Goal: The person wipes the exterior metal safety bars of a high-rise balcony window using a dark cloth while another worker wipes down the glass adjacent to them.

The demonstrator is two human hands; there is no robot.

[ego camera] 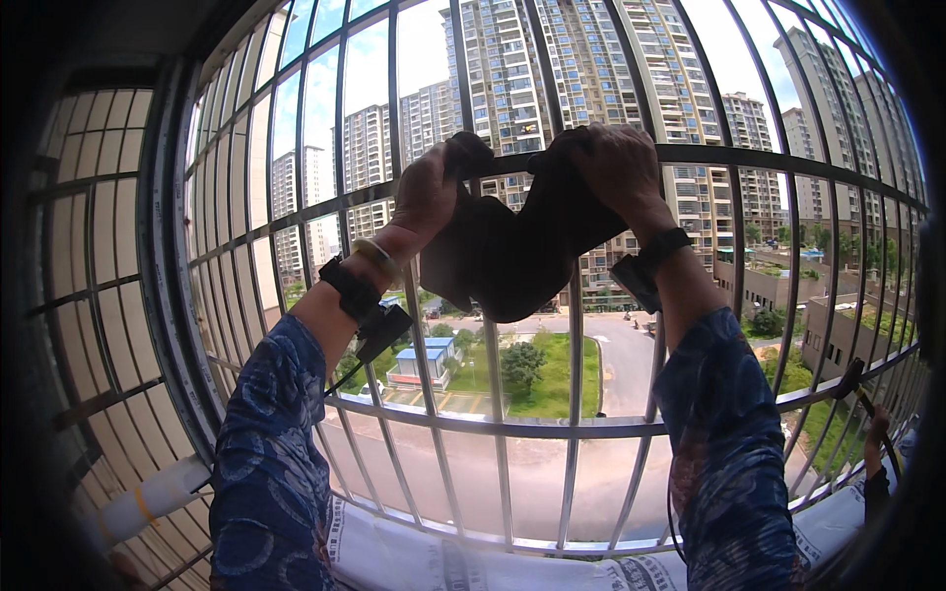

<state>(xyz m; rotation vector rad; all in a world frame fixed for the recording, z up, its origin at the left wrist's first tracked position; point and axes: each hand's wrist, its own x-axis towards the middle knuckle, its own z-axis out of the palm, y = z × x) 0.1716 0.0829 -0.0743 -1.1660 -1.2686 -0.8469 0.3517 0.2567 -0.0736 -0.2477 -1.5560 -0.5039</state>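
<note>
A dark cloth hangs in a sagging fold between my raised hands, in front of the metal window grille. My left hand grips its bunched left end at a horizontal bar. On the cloth's right part, my right hand is closed at the same bar, its fingers partly hidden. Both wrists carry black straps with small devices, and a pale bangle circles the left wrist.
The grille's vertical bars and lower rail curve around the front. Printed protective sheeting covers the ledge below. A pale wrapped roll lies lower left. Another person's hand is at the far right, by a dark-headed tool against the grille.
</note>
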